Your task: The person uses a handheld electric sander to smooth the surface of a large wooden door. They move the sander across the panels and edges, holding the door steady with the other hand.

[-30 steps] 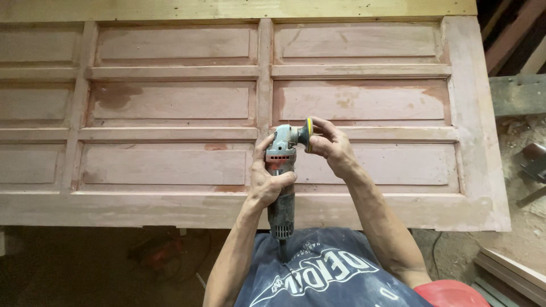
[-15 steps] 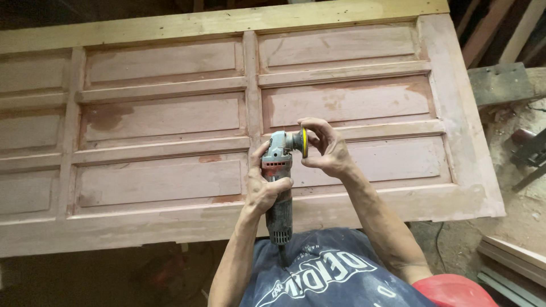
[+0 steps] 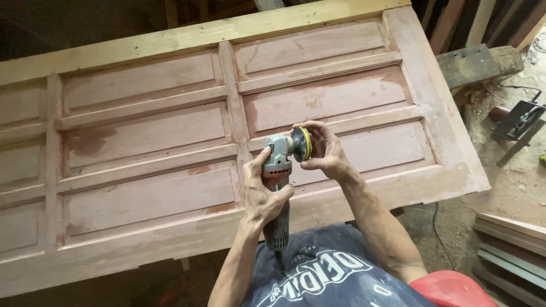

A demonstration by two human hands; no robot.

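A grey and red angle grinder (image 3: 277, 170) is held upright above a large panelled wooden door (image 3: 148, 193) lying flat. My left hand (image 3: 257, 190) is wrapped around the grinder's body. My right hand (image 3: 319, 149) grips the yellow-edged sanding disc (image 3: 303, 144) on the grinder's head, fingers curled over its face. The grinder's cord end points down toward my dark printed shirt.
A power tool (image 3: 518, 120) lies on the dusty floor at the right, with a cable near it. A thick timber block (image 3: 475, 63) sits past the door's right end. Stacked boards (image 3: 509, 244) lie at the lower right. A red object (image 3: 449, 290) is at the bottom edge.
The view has swung so the door now appears tilted and shifted left. Both hands stay on the grinder and disc, with the right hand's fingers shifted a little on the disc.
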